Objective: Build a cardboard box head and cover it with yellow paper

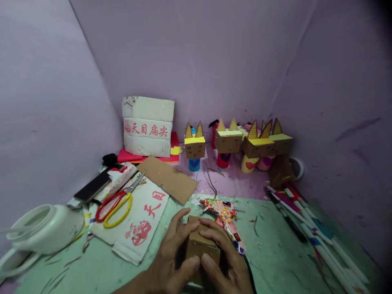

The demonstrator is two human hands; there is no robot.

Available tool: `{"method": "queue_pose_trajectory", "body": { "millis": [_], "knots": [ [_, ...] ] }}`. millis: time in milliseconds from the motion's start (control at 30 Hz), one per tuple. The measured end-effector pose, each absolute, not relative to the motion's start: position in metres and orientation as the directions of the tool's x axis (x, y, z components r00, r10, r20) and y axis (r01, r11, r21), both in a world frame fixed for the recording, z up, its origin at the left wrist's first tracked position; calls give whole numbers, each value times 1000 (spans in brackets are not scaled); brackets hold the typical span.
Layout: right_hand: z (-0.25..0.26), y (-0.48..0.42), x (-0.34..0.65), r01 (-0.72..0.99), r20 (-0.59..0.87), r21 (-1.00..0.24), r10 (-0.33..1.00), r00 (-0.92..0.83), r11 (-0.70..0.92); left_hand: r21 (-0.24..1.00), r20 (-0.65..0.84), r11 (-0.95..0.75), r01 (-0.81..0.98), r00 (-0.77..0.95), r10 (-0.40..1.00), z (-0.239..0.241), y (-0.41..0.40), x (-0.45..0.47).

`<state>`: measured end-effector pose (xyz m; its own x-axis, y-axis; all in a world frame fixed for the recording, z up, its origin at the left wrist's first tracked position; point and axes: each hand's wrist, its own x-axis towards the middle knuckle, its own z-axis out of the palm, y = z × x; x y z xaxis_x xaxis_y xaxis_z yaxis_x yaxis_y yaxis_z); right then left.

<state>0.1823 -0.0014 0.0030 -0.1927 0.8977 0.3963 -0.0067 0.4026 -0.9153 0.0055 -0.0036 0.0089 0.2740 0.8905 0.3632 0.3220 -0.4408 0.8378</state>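
Both hands grip a small brown cardboard box (202,246) low in the middle of the head view. My left hand (176,253) is closed around its left side, thumb on the near face and fingers at the top. From the right, my right hand (225,255) wraps it the same way, its thumb beside the left one. The box's underside is hidden by my hands. Just beyond lies a glue gun (225,214) covered in colourful patterns, its black cord running down past my right hand.
Several cardboard cat figures (194,147) stand along the back wall. At left lie scissors (119,204), a printed cardboard sheet (137,228), a plain cardboard piece (171,179), a phone (96,185) and a white pitcher (45,228). Markers (324,245) lie at right.
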Motion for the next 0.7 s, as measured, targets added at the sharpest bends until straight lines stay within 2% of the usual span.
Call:
{"method": "queue_pose_trajectory", "body": {
  "millis": [133, 333, 433, 567, 700],
  "knots": [
    [1, -2, 182, 16, 418, -903, 888, -192, 428, 821, 383, -452, 349, 252, 889, 14, -8, 11],
    [3, -1, 181, 43, 473, -873, 863, -176, 487, 820, 451, -523, 231, 302, 840, 20, 0, 9],
    [6, -1, 179, 49, 490, -863, 856, -162, 503, 814, 459, -528, 242, 287, 841, 24, -1, 8],
    [14, -3, 173, -37, 405, -914, 902, -148, 405, 825, 417, -476, 304, 241, 876, 29, -5, 6],
    [22, -3, 170, -156, 276, -957, 934, -227, 244, 863, 350, -404, 302, 220, 911, 36, -6, 5]
  ]
}}
